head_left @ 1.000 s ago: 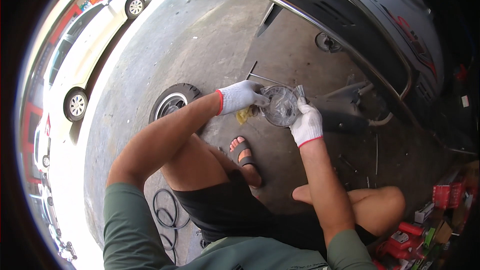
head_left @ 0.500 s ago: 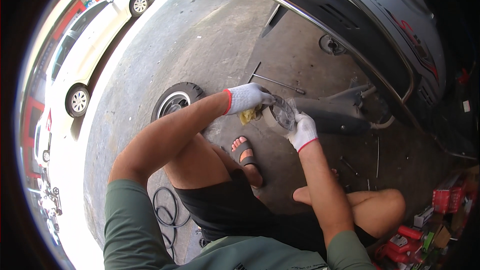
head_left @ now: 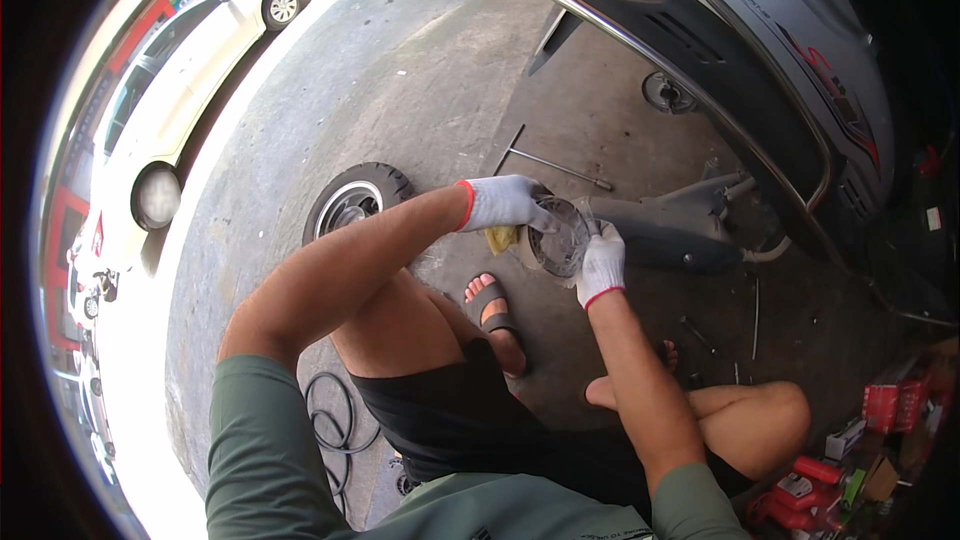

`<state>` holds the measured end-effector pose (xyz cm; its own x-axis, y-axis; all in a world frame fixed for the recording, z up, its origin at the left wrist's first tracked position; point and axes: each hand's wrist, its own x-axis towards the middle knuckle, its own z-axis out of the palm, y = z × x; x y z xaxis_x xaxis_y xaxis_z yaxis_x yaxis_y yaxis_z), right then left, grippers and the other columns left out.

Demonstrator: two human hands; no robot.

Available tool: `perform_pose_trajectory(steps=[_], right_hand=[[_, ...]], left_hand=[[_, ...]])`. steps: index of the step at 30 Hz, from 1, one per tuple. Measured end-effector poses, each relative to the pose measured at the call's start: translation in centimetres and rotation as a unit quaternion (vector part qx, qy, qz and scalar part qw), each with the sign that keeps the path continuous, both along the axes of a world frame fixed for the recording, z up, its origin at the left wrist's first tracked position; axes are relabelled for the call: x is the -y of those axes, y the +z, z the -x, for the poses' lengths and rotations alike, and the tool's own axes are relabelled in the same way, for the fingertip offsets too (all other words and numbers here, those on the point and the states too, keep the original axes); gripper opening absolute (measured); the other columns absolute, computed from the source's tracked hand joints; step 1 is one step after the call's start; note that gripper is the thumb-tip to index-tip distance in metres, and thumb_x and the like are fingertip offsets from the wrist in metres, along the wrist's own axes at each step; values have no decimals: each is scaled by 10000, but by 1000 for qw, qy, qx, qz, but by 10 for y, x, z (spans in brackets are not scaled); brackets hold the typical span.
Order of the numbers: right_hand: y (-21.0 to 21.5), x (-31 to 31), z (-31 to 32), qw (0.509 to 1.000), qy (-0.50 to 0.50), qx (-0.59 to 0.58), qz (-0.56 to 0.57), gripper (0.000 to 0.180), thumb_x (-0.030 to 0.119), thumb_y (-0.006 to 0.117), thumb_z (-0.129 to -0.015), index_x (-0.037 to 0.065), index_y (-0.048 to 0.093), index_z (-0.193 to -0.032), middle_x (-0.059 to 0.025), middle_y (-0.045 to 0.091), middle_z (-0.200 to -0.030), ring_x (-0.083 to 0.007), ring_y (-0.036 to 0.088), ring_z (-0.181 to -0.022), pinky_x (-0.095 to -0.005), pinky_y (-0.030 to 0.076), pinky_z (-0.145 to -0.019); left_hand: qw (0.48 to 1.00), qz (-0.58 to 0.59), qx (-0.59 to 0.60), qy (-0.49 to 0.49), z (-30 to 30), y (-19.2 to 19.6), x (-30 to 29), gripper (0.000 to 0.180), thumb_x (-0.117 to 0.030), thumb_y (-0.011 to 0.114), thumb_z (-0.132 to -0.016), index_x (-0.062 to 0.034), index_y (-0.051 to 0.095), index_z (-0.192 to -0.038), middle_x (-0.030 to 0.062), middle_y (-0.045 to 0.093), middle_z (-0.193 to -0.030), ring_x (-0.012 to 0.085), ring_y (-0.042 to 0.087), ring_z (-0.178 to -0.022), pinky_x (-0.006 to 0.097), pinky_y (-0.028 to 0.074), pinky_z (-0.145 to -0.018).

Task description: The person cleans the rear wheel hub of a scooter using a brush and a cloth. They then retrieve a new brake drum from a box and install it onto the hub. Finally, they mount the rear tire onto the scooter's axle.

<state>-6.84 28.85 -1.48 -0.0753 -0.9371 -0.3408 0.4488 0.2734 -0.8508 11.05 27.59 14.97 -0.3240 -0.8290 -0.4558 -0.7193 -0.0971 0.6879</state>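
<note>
A round, grey metal cover with a raised rim [head_left: 562, 245] is held up between my hands, its inner face tilted toward me. My right hand [head_left: 602, 262], in a white knit glove, is closed on the cover's right edge. On the other side, my gloved left hand [head_left: 508, 205] curls at the upper left rim, with its thumb reaching over the face. A yellow rag [head_left: 502, 239] hangs below the left palm, bunched against the fingers; most of the left fingers are hidden behind the glove and cover.
A scooter [head_left: 800, 50] stands at the right, its grey swingarm [head_left: 660, 230] low behind my hands. A wheel [head_left: 358, 202] lies left, a T-handle wrench [head_left: 560, 169] ahead. Another round part [head_left: 667, 92] lies farther off. Red boxes [head_left: 895, 405] and a black hose [head_left: 335, 430] are near me.
The cover has turned so that more of its inner face shows. My left thumb has moved onto that face, and my right hand has shifted slightly left.
</note>
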Motion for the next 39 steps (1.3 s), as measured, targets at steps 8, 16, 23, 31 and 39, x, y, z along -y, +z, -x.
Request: perform_pose_trajectory(steps=[8,16,23,31,39], right_hand=[[31,18,22,992,-120,14,-29,143,147,546,-1047,103,536,-912,17,511,-642,-90,419,-431,-263,338,-389],[-11,16,83,896,152,-360,210,56,61,632,-938,17,602,-923,-96,637,-780,-192,590,-687,-342,490,-650],[-62,-47,82,708,504,-492,44,443,225,709,-881,14,643,-1265,-223,693,-1206,-342,664,-1134,-384,512,-968],[-11,-15,69,876,359,-300,120,434,205,645,-975,1,563,-1349,-155,671,-1278,-285,686,-1074,-379,556,-901],[88,-39,26,953,266,102,102,363,126,591,-1016,53,523,-1364,-87,632,-1208,-196,672,-935,-383,575,-797]], left_hand=[[999,36,27,-24,-9,6,1,474,-158,758,-809,56,626,-1210,98,720,-942,151,656,-831,320,548,-769],[988,20,-78,133,-53,6,2,375,-137,750,-888,6,653,-1220,29,700,-961,115,625,-869,307,533,-756],[981,11,-120,152,-51,14,0,335,-145,734,-919,-20,662,-1222,-10,684,-932,90,615,-828,274,515,-693],[977,16,-161,136,-49,5,4,357,-125,739,-907,-1,649,-1229,6,692,-968,95,623,-863,282,527,-763],[980,13,-193,39,-25,4,-4,430,-122,745,-923,3,587,-1303,11,684,-1041,75,609,-947,269,531,-847]])
